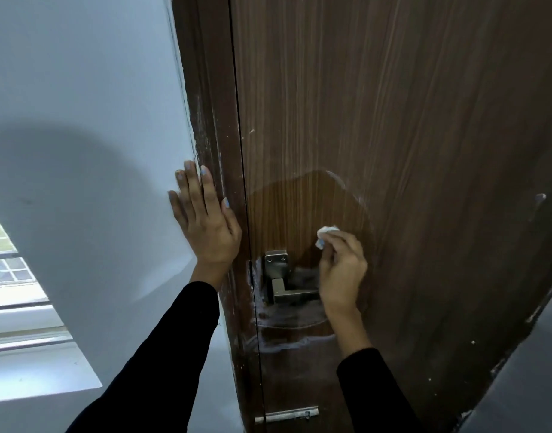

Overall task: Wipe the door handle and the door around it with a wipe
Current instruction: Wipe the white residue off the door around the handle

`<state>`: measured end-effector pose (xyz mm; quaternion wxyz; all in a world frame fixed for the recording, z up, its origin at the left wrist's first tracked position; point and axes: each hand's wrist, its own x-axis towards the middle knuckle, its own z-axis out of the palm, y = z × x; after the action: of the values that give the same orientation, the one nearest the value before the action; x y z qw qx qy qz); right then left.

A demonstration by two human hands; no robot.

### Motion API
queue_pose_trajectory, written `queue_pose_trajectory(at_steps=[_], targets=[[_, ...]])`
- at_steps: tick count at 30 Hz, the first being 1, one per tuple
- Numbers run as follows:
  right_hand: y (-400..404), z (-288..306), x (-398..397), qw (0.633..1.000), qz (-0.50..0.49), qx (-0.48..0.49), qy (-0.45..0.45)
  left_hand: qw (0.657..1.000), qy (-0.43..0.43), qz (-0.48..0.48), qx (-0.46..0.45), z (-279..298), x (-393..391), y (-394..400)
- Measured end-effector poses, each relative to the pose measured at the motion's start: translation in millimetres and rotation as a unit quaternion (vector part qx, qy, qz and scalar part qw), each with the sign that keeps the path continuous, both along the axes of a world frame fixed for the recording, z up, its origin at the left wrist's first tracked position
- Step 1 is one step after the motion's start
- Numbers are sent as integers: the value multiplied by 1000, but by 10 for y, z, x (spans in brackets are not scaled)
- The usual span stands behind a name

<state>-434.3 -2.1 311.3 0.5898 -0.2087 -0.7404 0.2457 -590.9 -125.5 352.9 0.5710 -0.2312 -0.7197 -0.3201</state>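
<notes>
Two hands are up at the brown wooden door (409,151). The right hand (341,264) presses a crumpled white wipe (326,234) against the door's face just above the metal door handle (287,285), its grip pinched narrow around the wipe. The left hand (206,220) lies flat with fingers spread wide, holding nothing, over the door frame (212,120) and the grey wall (81,120) beside it. White smears mark the wood below the handle, near the door's left edge.

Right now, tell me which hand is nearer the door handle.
Right. The right hand, holding the wipe, is in front of the door handle's lever end, hiding it. The left hand lies flat up and to the left, across the door frame and the wall.
</notes>
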Motion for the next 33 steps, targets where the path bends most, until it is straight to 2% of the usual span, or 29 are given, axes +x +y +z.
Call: queue_pose_trajectory(at_steps=[2, 4, 6, 8, 10, 14, 16, 19, 24, 26, 30, 33], targets=[[-17, -122, 15, 999, 22, 22, -23, 1000, 2, 0, -1, -10, -14, -10], [33, -215, 79, 999, 9, -22, -25, 1000, 7, 0, -4, -19, -21, -18], [105, -174, 108, 996, -29, -85, 23, 1000, 8, 0, -3, -26, -14, -14], [109, -33, 64, 990, -58, -106, 78, 1000, 6, -3, -1, -26, -6, -6], [1, 75, -15, 993, -48, -76, 72, 1000, 7, -7, -3, -29, -7, -9], [-142, -90, -20, 1000, 9, 11, -3, 1000, 8, -10, -8, -31, -12, -26], [-61, -171, 57, 999, -15, -38, 10, 1000, 6, -10, -11, -36, -7, -28], [39, -113, 63, 990, -63, -101, 73, 1000, 1, -10, -9, -30, 11, -22], [-53, -205, 28, 1000, 24, -3, -15, 1000, 4, -11, -7, -28, 13, -27], [53, -314, 123, 999, 26, -25, -24, 1000, 4, -11, -8, -35, 11, -29], [282, -272, 224, 991, -51, -105, 68, 1000, 7, -10, -4, -40, 10, -15], [268, -170, 146, 991, -9, -101, 89, 1000, 12, -8, 3, -43, 3, -6]])
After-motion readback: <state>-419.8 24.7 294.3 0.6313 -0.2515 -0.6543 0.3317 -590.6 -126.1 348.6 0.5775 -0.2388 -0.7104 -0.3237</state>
